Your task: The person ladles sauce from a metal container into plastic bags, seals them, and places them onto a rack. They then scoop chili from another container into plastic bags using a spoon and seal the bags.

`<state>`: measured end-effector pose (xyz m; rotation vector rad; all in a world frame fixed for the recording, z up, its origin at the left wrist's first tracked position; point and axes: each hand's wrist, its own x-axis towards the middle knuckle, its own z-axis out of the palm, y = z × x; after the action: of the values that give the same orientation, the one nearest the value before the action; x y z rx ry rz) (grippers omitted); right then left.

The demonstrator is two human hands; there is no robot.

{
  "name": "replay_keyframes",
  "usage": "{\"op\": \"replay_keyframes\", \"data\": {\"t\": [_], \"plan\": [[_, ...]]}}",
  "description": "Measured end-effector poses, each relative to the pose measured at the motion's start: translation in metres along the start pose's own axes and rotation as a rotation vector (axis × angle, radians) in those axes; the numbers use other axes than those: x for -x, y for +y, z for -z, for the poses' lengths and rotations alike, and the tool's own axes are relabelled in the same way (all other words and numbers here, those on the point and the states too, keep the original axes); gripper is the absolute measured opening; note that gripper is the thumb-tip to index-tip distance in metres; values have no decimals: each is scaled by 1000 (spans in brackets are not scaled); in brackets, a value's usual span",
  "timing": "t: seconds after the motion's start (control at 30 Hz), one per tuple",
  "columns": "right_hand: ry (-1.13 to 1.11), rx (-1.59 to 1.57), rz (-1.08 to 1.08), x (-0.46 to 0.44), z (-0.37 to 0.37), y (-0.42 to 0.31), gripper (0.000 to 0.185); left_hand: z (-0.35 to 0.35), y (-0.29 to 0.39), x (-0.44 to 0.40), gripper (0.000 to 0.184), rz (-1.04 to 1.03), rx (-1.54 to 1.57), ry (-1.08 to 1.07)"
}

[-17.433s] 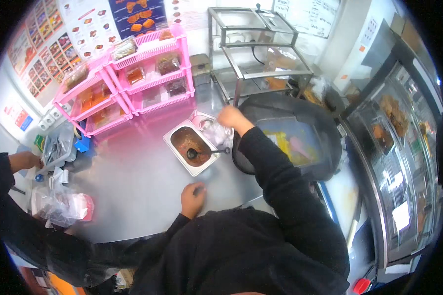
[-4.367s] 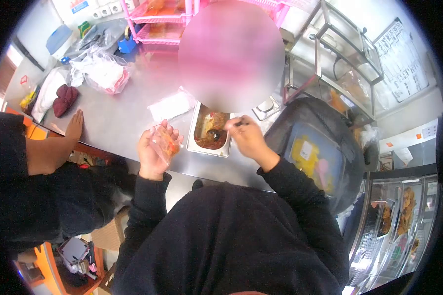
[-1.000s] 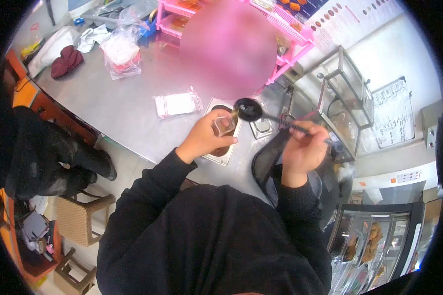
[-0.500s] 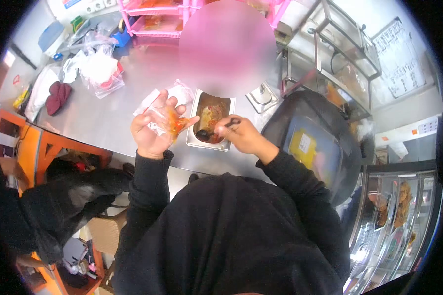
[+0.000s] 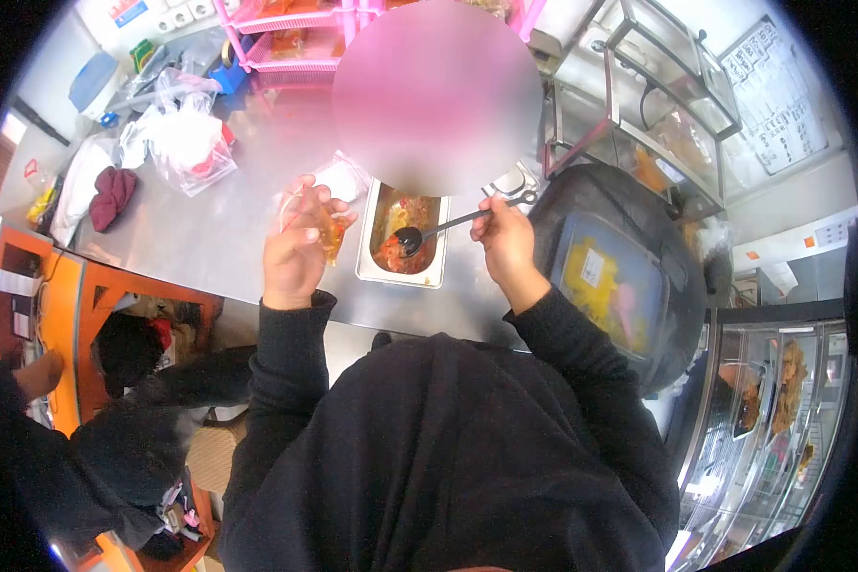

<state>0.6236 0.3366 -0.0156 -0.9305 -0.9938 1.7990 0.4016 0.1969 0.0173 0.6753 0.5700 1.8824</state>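
Observation:
My left hand (image 5: 296, 257) is raised left of a rectangular metal food pan, its fingers curled round a small clear plastic bag (image 5: 333, 240) with orange-red sauce inside. In my right hand (image 5: 507, 243), the handle of a black ladle (image 5: 458, 222) is pinched between thumb and fingers. The ladle's bowl rests low in the metal pan (image 5: 400, 279), against chunky red and yellowish sauce. A blurred pink disc covers the pan's far end.
Clear plastic bags (image 5: 338, 176) lie behind my left hand. A metal lid (image 5: 511, 179) sits right of the pan. Beyond it are a black bag (image 5: 682, 257) and a clear-lidded box (image 5: 608, 286). A pink rack (image 5: 296, 67) stands behind. Another person (image 5: 133, 458) is at the left.
My right hand has moved right and slid up to the handle's end, with the ladle's bowl still in the pan. My left hand has curled further round the sauce bag and drawn slightly left.

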Motion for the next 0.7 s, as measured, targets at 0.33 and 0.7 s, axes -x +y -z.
{"op": "replay_keyframes", "data": {"t": [0.33, 0.7], "plan": [[-51, -197, 336, 0, -15, -63, 27, -22, -29, -9, 51, 8, -611, 100], [-447, 112, 820, 28, -55, -117, 24, -38, -52, -16, 53, 80, -639, -26]]}}
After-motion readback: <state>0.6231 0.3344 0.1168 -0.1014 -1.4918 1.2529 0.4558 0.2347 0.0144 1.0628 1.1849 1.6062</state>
